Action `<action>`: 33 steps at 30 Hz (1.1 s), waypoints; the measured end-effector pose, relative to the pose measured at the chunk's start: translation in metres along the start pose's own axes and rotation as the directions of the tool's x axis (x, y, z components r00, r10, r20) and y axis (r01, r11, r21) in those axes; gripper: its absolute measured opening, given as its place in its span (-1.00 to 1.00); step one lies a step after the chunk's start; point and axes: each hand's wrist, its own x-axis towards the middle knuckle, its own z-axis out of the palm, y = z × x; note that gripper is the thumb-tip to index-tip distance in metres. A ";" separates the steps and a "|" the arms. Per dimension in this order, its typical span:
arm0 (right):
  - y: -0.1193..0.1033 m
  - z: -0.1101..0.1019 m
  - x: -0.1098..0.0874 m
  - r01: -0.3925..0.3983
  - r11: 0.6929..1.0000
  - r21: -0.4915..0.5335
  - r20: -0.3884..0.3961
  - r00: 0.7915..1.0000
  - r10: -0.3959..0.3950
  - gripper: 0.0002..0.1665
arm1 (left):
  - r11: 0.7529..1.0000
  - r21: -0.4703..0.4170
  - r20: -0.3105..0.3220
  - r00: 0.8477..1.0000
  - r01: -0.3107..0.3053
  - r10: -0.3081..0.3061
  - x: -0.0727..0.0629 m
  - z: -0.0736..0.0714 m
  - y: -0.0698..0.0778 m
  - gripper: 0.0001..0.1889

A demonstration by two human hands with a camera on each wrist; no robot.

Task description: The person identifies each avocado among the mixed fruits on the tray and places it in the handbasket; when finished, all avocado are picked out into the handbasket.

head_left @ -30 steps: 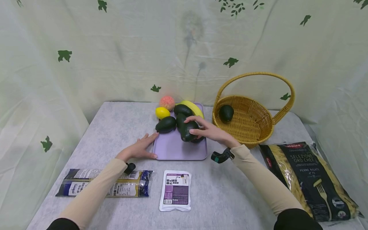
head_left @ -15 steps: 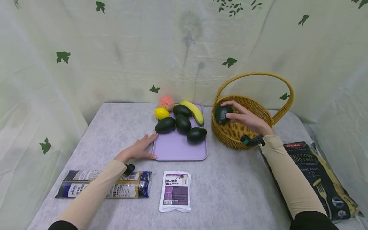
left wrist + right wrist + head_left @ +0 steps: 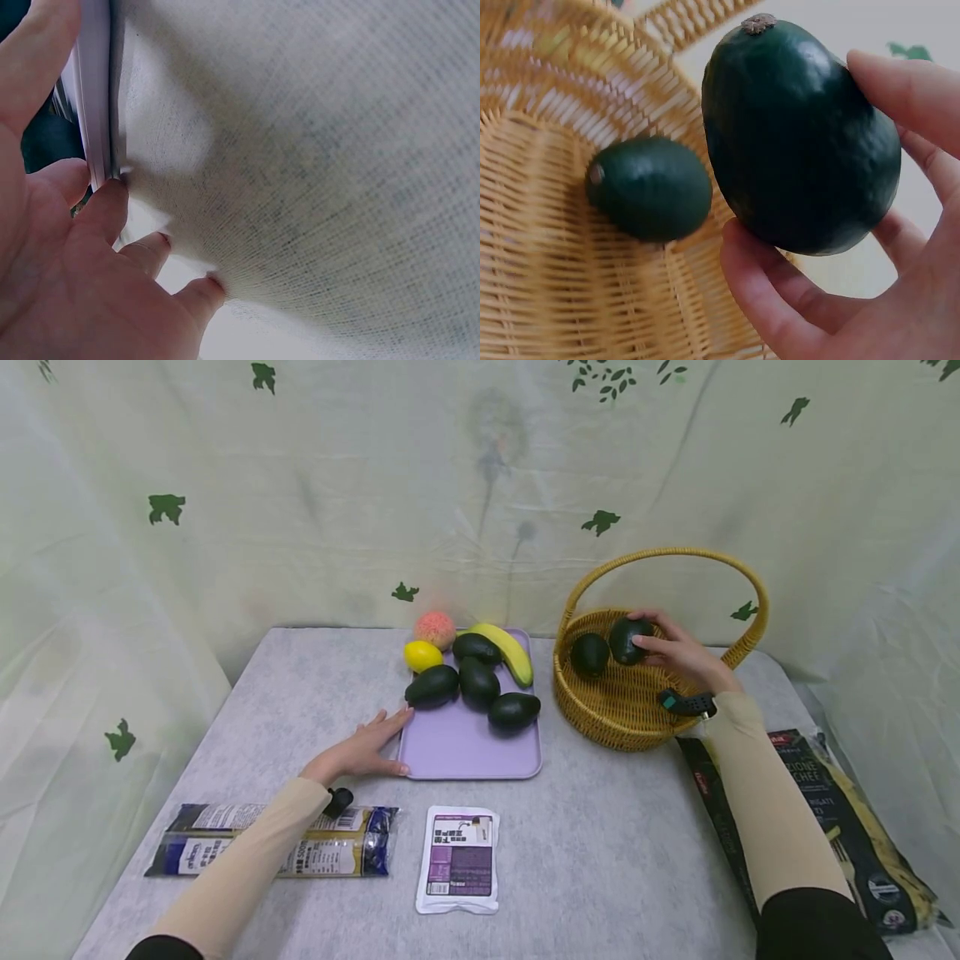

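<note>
My right hand [image 3: 678, 653] grips a dark green avocado [image 3: 802, 142] between thumb and fingers, over the wicker basket [image 3: 622, 727]. A second avocado [image 3: 651, 189] lies in the basket, left of the held one in the head view. My left hand [image 3: 358, 750] rests at the left edge of the lilac tray [image 3: 465, 756], fingers extended and spread. In the left wrist view its fingertips [image 3: 112, 199] are right at the tray's side. Several avocados [image 3: 514, 712] and a banana [image 3: 504, 647] lie on the tray. A lemon [image 3: 422, 656] and a pink peach [image 3: 435, 629] sit at its back left corner.
A large bag of penne [image 3: 877, 860] lies at the right, partly under the right forearm. Spaghetti packs [image 3: 330, 852] lie front left beneath the left forearm. A white and purple pouch [image 3: 458, 860] lies in front of the tray. The basket's tall handle [image 3: 667, 552] arches over it.
My right hand has gone from the tray to the basket with an avocado, and has just shifted further right over it. The left hand stays at the tray's edge.
</note>
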 end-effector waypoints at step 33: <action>0.037 0.012 0.033 -0.209 0.902 -0.378 -0.295 0.951 0.097 -0.37 | 1.000 -0.016 0.014 1.000 0.012 -0.012 0.001 0.000 -0.003 0.06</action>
